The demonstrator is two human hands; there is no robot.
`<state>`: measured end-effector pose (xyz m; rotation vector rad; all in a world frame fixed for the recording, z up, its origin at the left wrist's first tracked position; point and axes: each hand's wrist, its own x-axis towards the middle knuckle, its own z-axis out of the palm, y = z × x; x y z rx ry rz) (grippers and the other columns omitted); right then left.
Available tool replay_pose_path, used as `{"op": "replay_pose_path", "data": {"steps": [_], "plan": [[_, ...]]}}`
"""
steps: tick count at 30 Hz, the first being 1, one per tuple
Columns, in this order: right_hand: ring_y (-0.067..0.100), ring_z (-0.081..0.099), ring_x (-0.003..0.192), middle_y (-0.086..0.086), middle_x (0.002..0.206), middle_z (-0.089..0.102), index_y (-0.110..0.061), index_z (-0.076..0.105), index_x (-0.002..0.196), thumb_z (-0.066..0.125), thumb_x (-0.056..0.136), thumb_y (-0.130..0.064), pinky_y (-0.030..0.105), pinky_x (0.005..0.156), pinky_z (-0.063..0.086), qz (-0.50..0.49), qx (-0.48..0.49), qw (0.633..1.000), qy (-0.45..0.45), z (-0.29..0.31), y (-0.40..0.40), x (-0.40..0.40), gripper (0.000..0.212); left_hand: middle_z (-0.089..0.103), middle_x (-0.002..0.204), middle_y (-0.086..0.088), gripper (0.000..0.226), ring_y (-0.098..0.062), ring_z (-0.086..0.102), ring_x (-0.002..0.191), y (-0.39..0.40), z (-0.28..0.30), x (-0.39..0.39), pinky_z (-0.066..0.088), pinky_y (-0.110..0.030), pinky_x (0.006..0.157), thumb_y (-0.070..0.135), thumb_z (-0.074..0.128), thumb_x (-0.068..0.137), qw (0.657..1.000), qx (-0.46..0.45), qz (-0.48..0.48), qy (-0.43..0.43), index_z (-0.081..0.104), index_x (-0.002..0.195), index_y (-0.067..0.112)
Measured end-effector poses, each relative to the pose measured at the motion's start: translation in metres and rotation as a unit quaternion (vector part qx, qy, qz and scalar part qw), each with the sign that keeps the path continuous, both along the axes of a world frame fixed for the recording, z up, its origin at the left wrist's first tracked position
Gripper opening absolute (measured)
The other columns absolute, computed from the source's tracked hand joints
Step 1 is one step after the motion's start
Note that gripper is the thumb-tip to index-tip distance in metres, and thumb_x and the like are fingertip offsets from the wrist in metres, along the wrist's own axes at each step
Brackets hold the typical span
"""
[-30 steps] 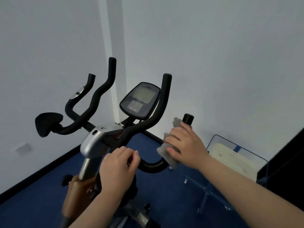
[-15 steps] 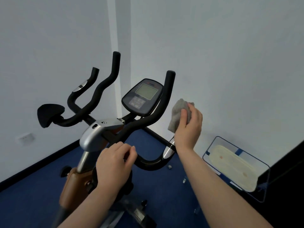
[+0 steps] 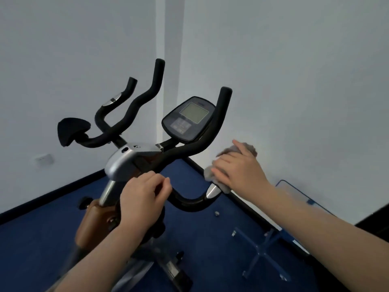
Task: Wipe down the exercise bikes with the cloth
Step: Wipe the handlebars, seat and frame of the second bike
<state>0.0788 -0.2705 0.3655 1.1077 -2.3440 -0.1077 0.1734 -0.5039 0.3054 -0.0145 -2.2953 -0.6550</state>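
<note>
An exercise bike (image 3: 124,163) with black foam handlebars and a grey console (image 3: 189,120) stands in the room's corner. My left hand (image 3: 141,199) grips the near handlebar tube close to the silver stem. My right hand (image 3: 240,169) holds a grey cloth (image 3: 210,172) wrapped round the right handlebar's short end grip, just above its silver sensor plate (image 3: 212,191). The grip's tip is hidden under the cloth and my fingers.
White walls meet in a corner behind the bike. A glass-topped blue-framed stand (image 3: 294,194) sits on the blue carpet at the right. A black elbow pad (image 3: 71,131) juts out on the bike's left. A wall socket (image 3: 43,159) is low on the left wall.
My right hand dropped with the cloth from near the upright bar back down onto the right end grip. My left hand has kept its grip on the handlebar.
</note>
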Motion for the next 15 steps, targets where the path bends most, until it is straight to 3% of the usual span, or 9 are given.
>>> {"op": "replay_pose_path", "data": {"steps": [3,7,10,12,13,15], "plan": [[0.021,0.064,0.084,-0.001,0.082,0.068,-0.015,0.067,0.085,0.04,0.1,-0.036,0.041,0.097,0.043,0.053,0.035,0.993,-0.104,-0.019,-0.023,0.019,0.037,0.052,0.06,0.007,0.037,-0.015,0.05,0.055,0.0,0.0,0.001,0.041,-0.036,0.052,0.033,0.046,0.092,1.0,-0.001,0.006,0.018,0.061,0.064,0.016],[0.014,0.058,0.1,-0.008,0.091,0.066,-0.024,0.061,0.094,0.021,0.1,-0.052,0.032,0.106,0.033,0.005,0.087,0.989,-0.122,-0.01,-0.009,0.012,0.049,0.053,0.062,0.003,0.034,-0.018,0.047,0.06,0.0,-0.002,0.003,0.041,-0.041,0.055,0.027,0.049,0.091,0.999,0.008,0.033,0.037,0.061,0.063,0.012],[0.018,0.056,0.096,-0.008,0.09,0.06,-0.023,0.056,0.091,0.013,0.1,-0.044,0.038,0.106,0.03,-0.087,0.056,0.989,-0.101,-0.021,-0.018,0.032,0.049,0.055,0.07,0.001,0.031,-0.017,0.046,0.067,-0.006,-0.011,0.009,0.04,-0.035,0.062,0.027,0.052,0.091,0.993,0.019,0.099,0.055,0.064,0.067,0.012],[0.025,0.056,0.092,-0.001,0.092,0.06,-0.019,0.055,0.098,0.001,0.094,-0.035,0.042,0.092,0.033,-0.114,0.122,0.979,-0.113,-0.034,-0.053,0.045,0.056,0.055,0.075,0.002,0.028,-0.014,0.045,0.073,-0.009,-0.017,0.012,0.036,-0.028,0.067,0.028,0.053,0.091,0.989,0.043,0.129,0.058,0.066,0.071,0.013],[0.028,0.058,0.091,0.002,0.097,0.061,-0.017,0.054,0.106,0.005,0.094,-0.029,0.041,0.081,0.033,-0.105,0.147,0.974,-0.135,-0.039,-0.071,0.048,0.053,0.055,0.078,0.002,0.025,-0.011,0.044,0.075,-0.01,-0.018,0.012,0.034,-0.025,0.068,0.028,0.054,0.091,0.987,0.054,0.138,0.055,0.066,0.074,0.014],[0.03,0.06,0.095,0.006,0.109,0.061,-0.012,0.049,0.12,0.033,0.096,-0.018,0.037,0.068,0.03,-0.119,0.185,0.959,-0.181,-0.035,-0.099,0.042,0.03,0.054,0.083,0.003,0.018,-0.008,0.043,0.078,-0.011,-0.02,0.012,0.032,-0.023,0.069,0.025,0.058,0.091,0.985,0.075,0.153,0.038,0.067,0.078,0.015]]}}
